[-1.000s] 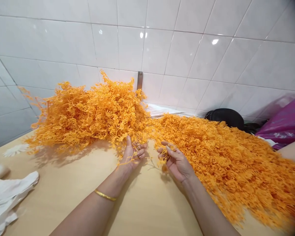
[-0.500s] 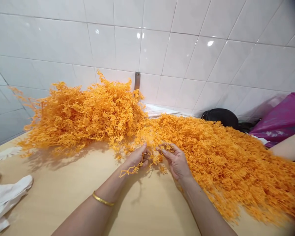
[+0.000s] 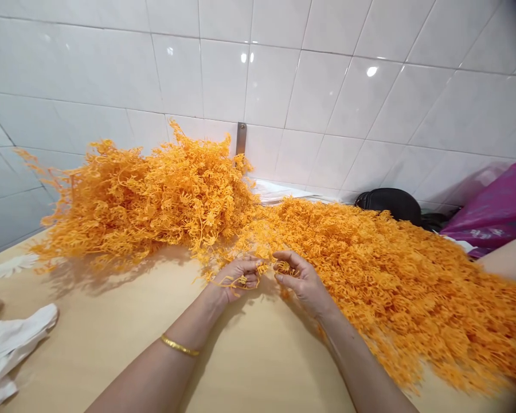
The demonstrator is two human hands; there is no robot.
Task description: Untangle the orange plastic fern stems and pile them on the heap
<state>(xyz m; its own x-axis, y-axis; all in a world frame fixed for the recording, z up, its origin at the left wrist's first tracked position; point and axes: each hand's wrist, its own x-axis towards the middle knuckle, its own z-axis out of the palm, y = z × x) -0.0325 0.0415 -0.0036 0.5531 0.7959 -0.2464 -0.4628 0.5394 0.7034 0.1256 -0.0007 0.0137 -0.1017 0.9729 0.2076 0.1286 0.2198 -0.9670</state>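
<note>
My left hand [image 3: 242, 272], with a gold bangle [image 3: 179, 346] on its wrist, is closed on a thin orange artificial flower sprig [image 3: 230, 283] whose stem trails back over the wrist. Facing it, a short way to the right, my right hand [image 3: 303, 281] has its thumb and fingers curled around a small orange flower piece [image 3: 284, 267]. Both hands are just above the table, at the near edge of the loose orange pieces. Whether the pieces in the two hands are joined is hard to make out.
A tall heap of orange sprigs [image 3: 155, 201] stands at the left back. A wide, lower pile of orange pieces [image 3: 395, 275] spreads to the right. White cloth [image 3: 17, 344] lies on the wooden table [image 3: 124, 332]. A black case [image 3: 389, 205] and purple bag [image 3: 492, 212] sit by the tiled wall.
My left hand has turned and its fingers have folded in. The sprig over its wrist has shifted, and fewer orange pieces hang between the hands. The right hand moved slightly left.
</note>
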